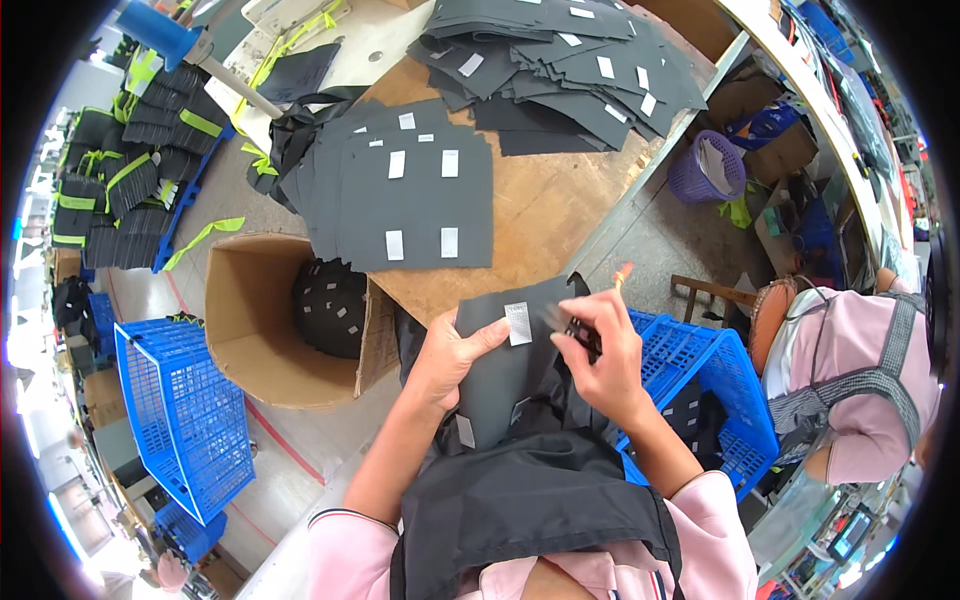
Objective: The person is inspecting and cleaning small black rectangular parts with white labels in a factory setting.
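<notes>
My left hand [447,358] grips a dark grey fabric piece [490,392] over my lap, its thumb lying on top beside a white label [518,324]. The piece carries another white label near its lower left corner. Just right of the upper label, my right hand [608,350] is closed around small black thread snips [582,338]; their tips are blurred by motion. Beyond my hands, a stack of dark grey fabric panels [420,215] with white labels lies on the wooden tabletop [545,205]. A larger, looser pile of such panels [570,75] is heaped at the far side.
An upright cardboard box [275,355] left of the table holds labelled dark pieces. Blue plastic crates stand at left [190,420] and right [735,400]. A purple basket [690,180] sits far right, near another person in pink [865,380]. Bundled dark pieces [130,190] are stacked far left.
</notes>
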`<action>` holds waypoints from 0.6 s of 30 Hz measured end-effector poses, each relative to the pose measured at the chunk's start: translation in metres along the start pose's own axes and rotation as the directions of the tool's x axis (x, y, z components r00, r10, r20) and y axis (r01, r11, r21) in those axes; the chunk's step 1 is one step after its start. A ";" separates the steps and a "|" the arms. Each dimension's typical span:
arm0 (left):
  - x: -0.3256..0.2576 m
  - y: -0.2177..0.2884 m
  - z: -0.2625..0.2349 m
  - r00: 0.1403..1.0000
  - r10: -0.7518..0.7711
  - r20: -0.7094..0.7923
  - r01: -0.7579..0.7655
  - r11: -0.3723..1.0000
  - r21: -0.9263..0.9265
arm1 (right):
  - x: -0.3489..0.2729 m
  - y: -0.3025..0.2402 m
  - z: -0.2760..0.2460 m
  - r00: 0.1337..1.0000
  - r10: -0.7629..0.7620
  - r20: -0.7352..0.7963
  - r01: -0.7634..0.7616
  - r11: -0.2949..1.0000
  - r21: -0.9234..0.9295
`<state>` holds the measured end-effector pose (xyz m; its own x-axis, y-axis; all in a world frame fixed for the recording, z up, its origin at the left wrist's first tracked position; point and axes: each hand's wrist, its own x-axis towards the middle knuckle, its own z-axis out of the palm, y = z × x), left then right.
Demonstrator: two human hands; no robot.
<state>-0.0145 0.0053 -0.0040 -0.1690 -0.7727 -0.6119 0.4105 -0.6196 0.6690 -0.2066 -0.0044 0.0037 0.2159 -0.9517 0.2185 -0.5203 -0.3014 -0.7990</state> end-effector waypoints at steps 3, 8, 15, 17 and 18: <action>-0.004 0.004 0.005 0.999 0.032 0.009 -0.032 0.999 0.019 | 0.001 -0.002 0.000 0.993 -0.108 0.039 0.111 0.991 -0.075; -0.005 0.003 0.003 0.996 0.091 -0.007 -0.090 0.993 0.081 | 0.008 0.000 0.003 0.983 -0.183 0.032 0.185 0.974 -0.127; -0.006 0.003 0.002 0.997 0.074 0.007 -0.075 0.994 0.075 | 0.005 0.008 0.003 0.961 -0.275 0.010 0.275 0.958 -0.087; -0.006 0.003 0.003 0.997 0.073 0.022 -0.074 0.995 0.062 | 0.007 0.006 0.000 0.969 -0.246 0.032 0.248 0.965 -0.080; -0.007 0.004 0.004 0.997 0.076 0.032 -0.078 0.994 0.082 | 0.008 0.005 -0.001 0.975 -0.217 0.052 0.221 0.973 -0.074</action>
<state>-0.0150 0.0075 0.0041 -0.1657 -0.8215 -0.5457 0.3475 -0.5665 0.7472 -0.2083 -0.0134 0.0019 0.3667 -0.8591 0.3570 -0.5197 -0.5074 -0.6873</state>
